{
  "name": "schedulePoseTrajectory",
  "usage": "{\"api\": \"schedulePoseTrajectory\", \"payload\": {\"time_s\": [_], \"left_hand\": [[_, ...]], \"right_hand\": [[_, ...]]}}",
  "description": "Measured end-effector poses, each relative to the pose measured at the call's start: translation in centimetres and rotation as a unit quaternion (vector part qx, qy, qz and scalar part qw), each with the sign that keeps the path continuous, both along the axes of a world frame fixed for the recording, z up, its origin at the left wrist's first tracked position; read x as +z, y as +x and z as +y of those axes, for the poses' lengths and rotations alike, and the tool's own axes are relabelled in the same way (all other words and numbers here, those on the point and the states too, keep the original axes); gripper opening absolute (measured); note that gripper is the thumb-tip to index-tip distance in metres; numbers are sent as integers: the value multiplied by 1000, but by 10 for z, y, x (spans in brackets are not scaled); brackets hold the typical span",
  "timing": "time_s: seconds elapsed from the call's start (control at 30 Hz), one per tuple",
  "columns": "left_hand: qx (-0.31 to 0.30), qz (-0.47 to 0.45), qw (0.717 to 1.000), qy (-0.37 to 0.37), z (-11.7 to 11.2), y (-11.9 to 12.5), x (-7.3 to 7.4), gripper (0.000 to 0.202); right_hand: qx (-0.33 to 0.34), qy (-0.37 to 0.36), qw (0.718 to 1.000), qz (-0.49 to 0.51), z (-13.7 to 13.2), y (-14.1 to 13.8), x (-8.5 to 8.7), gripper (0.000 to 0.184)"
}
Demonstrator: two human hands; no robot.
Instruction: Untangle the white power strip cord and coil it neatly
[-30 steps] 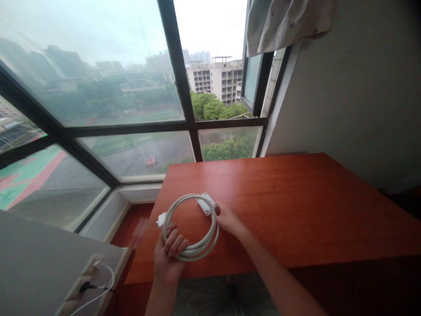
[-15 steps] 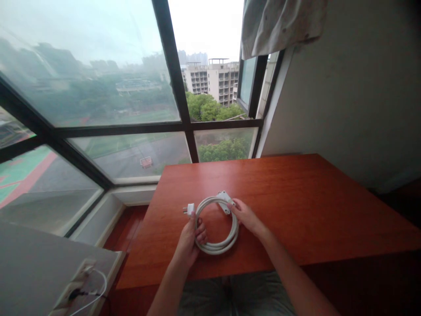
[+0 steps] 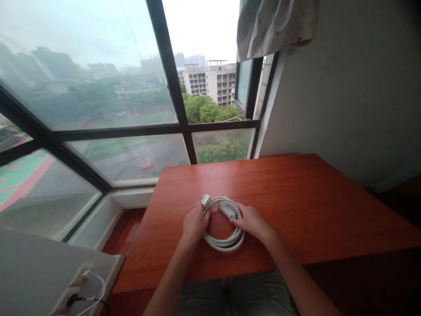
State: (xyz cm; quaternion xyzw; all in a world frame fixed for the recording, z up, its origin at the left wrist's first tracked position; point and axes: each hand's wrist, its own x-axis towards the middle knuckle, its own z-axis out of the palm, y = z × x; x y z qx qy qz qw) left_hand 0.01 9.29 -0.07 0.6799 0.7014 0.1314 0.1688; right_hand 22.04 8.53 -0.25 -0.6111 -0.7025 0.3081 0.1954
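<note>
A coiled white extension cord (image 3: 224, 245) is at the middle of the reddish-brown table (image 3: 289, 197), near its front edge. My left hand (image 3: 194, 223) is closed around the left side of the coil, just below the white plug (image 3: 206, 201). On the opposite side, my right hand (image 3: 251, 219) grips the coil close to the white socket block (image 3: 227, 210), which lies slanted inside the loop. Some of the fingers on both hands are hidden behind the cord. Whether the coil touches the tabletop or is slightly raised, I cannot tell.
Large dark-framed windows (image 3: 118, 131) stand behind and left of the table. A grey curtain (image 3: 276, 28) hangs at the upper right beside a plain wall (image 3: 355, 96). At lower left, a wall outlet (image 3: 74, 287) has a white and a black cable plugged in.
The coil has shifted slightly right and turned. The plug has swung from pointing left to the coil's upper left, and the socket block now sits within the loop. Both hands moved a little rightward.
</note>
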Motion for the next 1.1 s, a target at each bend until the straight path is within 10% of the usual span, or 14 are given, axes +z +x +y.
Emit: {"api": "schedulePoseTrajectory", "payload": {"time_s": [0.7,1.1], "left_hand": [[1,-169,983,70,0,-21,-12,30],[66,-379,914,127,1,-26,-21,22]], "right_hand": [[6,-6,993,-117,1,-4,3,42],[-2,3,994,-107,0,-5,-3,40]]}}
